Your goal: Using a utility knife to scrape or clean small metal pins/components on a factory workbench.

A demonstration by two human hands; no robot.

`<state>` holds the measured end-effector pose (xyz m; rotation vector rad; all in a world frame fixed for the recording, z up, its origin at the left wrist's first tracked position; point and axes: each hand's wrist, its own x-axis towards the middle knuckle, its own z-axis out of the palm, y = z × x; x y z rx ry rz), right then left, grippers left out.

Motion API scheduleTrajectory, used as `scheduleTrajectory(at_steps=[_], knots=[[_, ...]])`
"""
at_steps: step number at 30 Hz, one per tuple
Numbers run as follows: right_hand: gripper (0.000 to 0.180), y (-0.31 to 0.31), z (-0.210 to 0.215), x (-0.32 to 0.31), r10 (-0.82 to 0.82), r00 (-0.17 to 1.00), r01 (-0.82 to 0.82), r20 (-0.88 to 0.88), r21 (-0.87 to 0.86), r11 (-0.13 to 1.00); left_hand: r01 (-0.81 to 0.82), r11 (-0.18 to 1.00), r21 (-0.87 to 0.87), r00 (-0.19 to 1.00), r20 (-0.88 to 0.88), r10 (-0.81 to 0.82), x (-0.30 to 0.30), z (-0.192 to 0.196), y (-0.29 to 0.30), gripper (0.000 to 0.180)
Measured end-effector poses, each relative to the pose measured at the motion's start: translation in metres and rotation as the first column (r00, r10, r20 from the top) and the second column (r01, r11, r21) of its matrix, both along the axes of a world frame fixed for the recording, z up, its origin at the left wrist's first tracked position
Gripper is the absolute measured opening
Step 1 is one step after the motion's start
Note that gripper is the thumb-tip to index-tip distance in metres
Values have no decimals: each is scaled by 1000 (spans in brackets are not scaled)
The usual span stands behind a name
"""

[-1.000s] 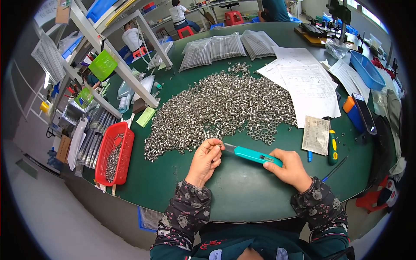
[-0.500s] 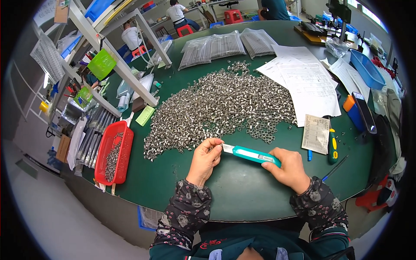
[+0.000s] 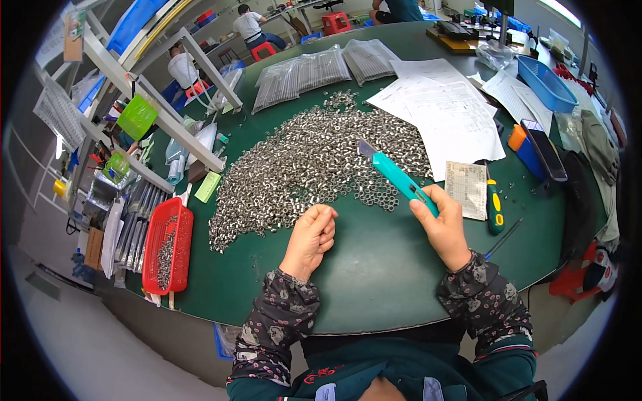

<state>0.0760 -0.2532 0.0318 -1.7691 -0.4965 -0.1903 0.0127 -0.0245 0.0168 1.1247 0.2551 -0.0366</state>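
My right hand (image 3: 442,224) grips a teal utility knife (image 3: 400,179) near its rear end. The knife's bare blade tilts up and away to the left, over the edge of a wide heap of small metal rings (image 3: 314,157). My left hand (image 3: 310,240) is closed, thumb against curled fingers, just in front of the heap. What it holds, if anything, is too small or hidden to make out. The two hands are well apart above the green tabletop (image 3: 374,274).
At the left edge a red basket (image 3: 152,267) holds more metal rings. Bagged rods (image 3: 301,77) lie behind the heap. On the right are papers (image 3: 461,120), a printed card (image 3: 466,190), a yellow-green screwdriver (image 3: 495,207) and a phone (image 3: 543,150). People sit farther back.
The knife's blade has left my left fingertips and swung up and away, now steeper. My left hand has turned and its fingers have curled in. The whole view has shifted slightly.
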Motion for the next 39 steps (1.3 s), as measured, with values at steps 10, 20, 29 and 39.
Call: scheduleTrajectory(at_steps=[10,20,29,39], knots=[[23,-1,-1,0,-16,1000,15,5,45,999,-1,109,994,958,32,-286,38,6,-65,19],[24,1,-5,3,3,999,-7,54,69,998,-102,-181,978,944,39,-327,47,-1,-81,19],[24,2,-3,-2,77,997,-77,-17,-30,997,108,986,130,994,-18,-107,6,17,-27,5],[28,10,-6,-11,251,952,-296,-177,-310,904,-133,978,-160,991,4,136,-11,-5,22,11]])
